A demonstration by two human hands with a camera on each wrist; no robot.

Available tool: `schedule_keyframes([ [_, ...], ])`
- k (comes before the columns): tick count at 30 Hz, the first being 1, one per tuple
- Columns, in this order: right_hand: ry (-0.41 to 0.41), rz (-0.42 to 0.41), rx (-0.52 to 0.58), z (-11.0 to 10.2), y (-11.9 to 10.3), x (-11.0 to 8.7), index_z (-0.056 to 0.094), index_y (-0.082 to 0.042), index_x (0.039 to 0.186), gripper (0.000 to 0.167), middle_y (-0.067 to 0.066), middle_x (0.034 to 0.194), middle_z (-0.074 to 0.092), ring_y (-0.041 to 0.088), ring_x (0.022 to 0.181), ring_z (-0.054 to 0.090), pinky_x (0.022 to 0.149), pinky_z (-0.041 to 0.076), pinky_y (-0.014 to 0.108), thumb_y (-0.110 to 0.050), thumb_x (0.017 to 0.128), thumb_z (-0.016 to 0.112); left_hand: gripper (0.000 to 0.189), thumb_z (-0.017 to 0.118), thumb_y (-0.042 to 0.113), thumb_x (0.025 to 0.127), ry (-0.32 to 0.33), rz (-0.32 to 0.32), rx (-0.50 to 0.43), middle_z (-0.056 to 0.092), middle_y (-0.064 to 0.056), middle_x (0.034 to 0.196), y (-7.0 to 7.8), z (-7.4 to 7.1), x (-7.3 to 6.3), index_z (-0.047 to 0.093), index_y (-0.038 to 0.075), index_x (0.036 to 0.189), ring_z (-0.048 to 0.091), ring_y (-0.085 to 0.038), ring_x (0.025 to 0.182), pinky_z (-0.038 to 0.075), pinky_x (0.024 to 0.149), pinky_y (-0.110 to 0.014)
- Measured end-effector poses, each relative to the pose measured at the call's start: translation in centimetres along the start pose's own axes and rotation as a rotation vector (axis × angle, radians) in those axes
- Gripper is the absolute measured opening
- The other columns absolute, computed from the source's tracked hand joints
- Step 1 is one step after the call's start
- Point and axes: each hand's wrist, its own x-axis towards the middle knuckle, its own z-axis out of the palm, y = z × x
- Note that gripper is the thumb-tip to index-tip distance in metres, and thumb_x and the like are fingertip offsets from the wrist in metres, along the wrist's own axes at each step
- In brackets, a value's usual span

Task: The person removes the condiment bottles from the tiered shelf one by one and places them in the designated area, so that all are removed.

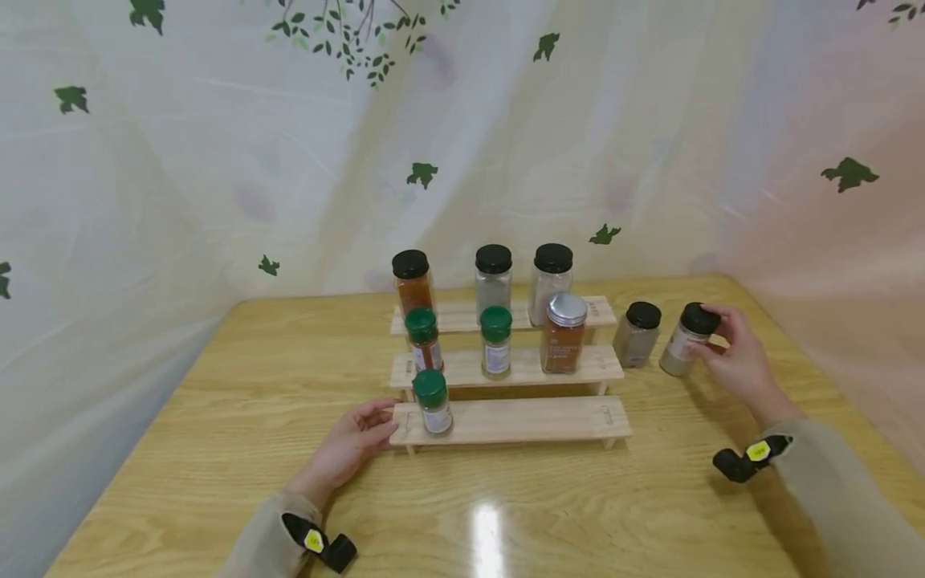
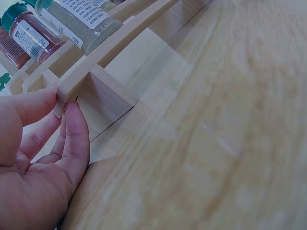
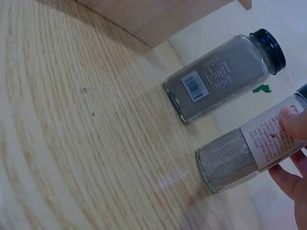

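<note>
My right hand grips a black-capped spice jar near its top, at the right of the table. In the right wrist view its thumb presses the printed label over grey-brown powder. A second black-capped jar stands just left of it, beside the rack. My left hand pinches the left end of the front shelf of a three-step wooden rack, thumb on the end and fingertips under it, as the left wrist view shows. On that shelf stands a green-capped jar.
The middle shelf bears two green-capped jars and a silver-capped jar. Three black-capped jars stand on the back shelf. A white curtain with leaf prints hangs behind the wooden table.
</note>
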Motion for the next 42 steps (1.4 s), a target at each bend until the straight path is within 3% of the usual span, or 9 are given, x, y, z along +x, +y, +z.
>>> schedule_keyframes([
  [7,-0.031,-0.046,-0.009,-0.1,0.5,0.6,0.033,0.011,0.131,0.055,-0.024,0.113,0.036,-0.021,0.095,0.038,0.075,0.037,-0.002,0.014,0.083,0.061,0.039,0.056,0.006,0.093,0.003,-0.005,0.003,0.049,0.002,0.099,-0.1,0.0,0.0,0.046,-0.003,0.129,0.051,-0.006,0.089,0.05,0.076,-0.019],
  [11,-0.073,-0.072,-0.03,-0.3,0.9,1.2,0.032,0.011,0.131,0.055,0.01,0.121,0.05,-0.025,0.095,0.035,0.077,0.036,-0.002,0.013,0.084,0.06,0.04,0.056,0.006,0.093,0.007,-0.007,0.001,0.049,0.002,0.099,0.0,0.1,0.0,0.045,-0.004,0.13,0.051,-0.007,0.09,0.049,0.076,-0.019],
  [13,-0.095,-0.078,-0.059,-0.5,0.9,1.4,0.032,0.009,0.132,0.054,0.029,0.122,0.048,-0.027,0.093,0.034,0.075,0.036,-0.003,0.011,0.085,0.06,0.041,0.056,0.006,0.093,0.007,-0.009,0.001,0.049,0.002,0.099,0.1,0.1,0.0,0.045,-0.004,0.131,0.051,-0.007,0.089,0.049,0.076,-0.019],
  [15,-0.114,-0.08,-0.072,-0.6,1.0,1.6,0.031,0.009,0.132,0.054,0.038,0.123,0.045,-0.027,0.093,0.033,0.074,0.034,-0.004,0.011,0.086,0.06,0.041,0.056,0.006,0.093,0.007,-0.009,0.001,0.049,0.002,0.099,0.1,0.1,-0.1,0.045,-0.004,0.131,0.05,-0.006,0.089,0.049,0.076,-0.019],
  [33,-0.169,-0.034,-0.086,-1.0,0.8,2.0,0.028,0.008,0.133,0.055,0.039,0.118,0.044,-0.023,0.09,0.033,0.068,0.035,-0.002,0.003,0.089,0.06,0.042,0.057,0.007,0.093,0.019,-0.023,0.014,0.049,0.002,0.1,0.3,0.3,-0.1,0.044,-0.004,0.132,0.049,-0.007,0.09,0.049,0.075,-0.019],
  [35,-0.175,-0.023,-0.087,-1.1,0.8,2.0,0.027,0.008,0.134,0.055,0.038,0.119,0.044,-0.015,0.093,0.041,0.07,0.035,-0.002,0.003,0.089,0.059,0.042,0.057,0.008,0.093,0.021,-0.028,0.014,0.048,0.002,0.1,0.3,0.3,-0.1,0.044,-0.004,0.132,0.049,-0.008,0.09,0.049,0.075,-0.02],
  [38,-0.189,-0.005,-0.102,-1.2,0.8,2.0,0.026,0.007,0.135,0.055,0.037,0.121,0.042,0.02,0.101,0.055,0.069,0.034,-0.002,0.0,0.091,0.058,0.043,0.056,0.008,0.093,0.021,-0.03,0.014,0.048,0.001,0.101,0.3,0.2,-0.1,0.043,-0.004,0.132,0.049,-0.008,0.091,0.049,0.076,-0.02],
  [40,-0.196,0.0,-0.098,-1.2,0.7,2.0,0.026,0.007,0.135,0.055,0.037,0.122,0.041,0.045,0.106,0.049,0.069,0.034,-0.002,0.0,0.091,0.058,0.043,0.056,0.008,0.093,0.024,-0.031,0.016,0.048,0.001,0.102,0.3,0.2,0.0,0.042,-0.005,0.132,0.048,-0.009,0.092,0.049,0.076,-0.02],
  [42,-0.202,0.001,-0.092,-1.1,0.7,2.1,0.025,0.007,0.135,0.055,0.037,0.123,0.041,0.054,0.107,0.043,0.069,0.034,-0.002,-0.001,0.091,0.058,0.044,0.056,0.008,0.093,0.027,-0.031,0.019,0.048,0.001,0.103,0.3,0.2,-0.1,0.042,-0.005,0.133,0.048,-0.009,0.093,0.049,0.076,-0.02],
])
